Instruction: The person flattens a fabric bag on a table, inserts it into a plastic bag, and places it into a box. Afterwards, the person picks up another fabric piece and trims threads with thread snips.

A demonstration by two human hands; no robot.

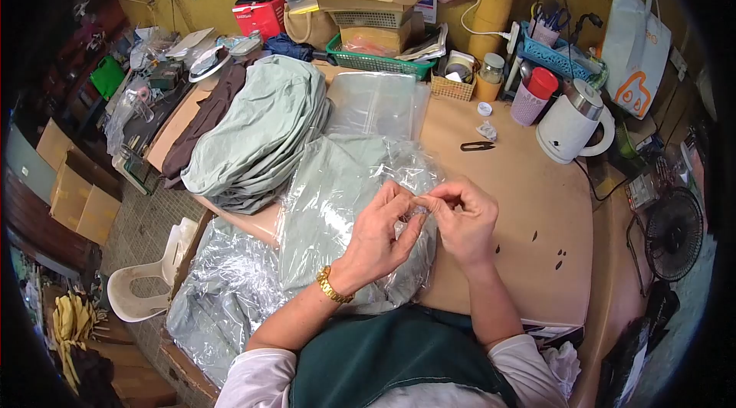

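Observation:
Both of my hands meet over the right part of a clear plastic bag (322, 213) with folded pale green fabric inside. My left hand (379, 235), a gold watch on its wrist, has thumb and fingertips curled inward. Close against it, my right hand (466, 220) pinches with thumb and forefinger. What lies between the fingertips is small and largely hidden; a bit of crumpled clear plastic shows there. Left of the bag stands a tall pile of pale green fabric (257, 128). Behind lies a stack of flat clear plastic bags (376, 101).
Black thread snips (478, 146) and a white cap (484, 109) lie on the brown tabletop (529, 193). A white kettle (571, 121) stands right, beside a pink cup (529, 101). More bagged fabric (222, 293) sits front left. A fan (673, 233) is far right.

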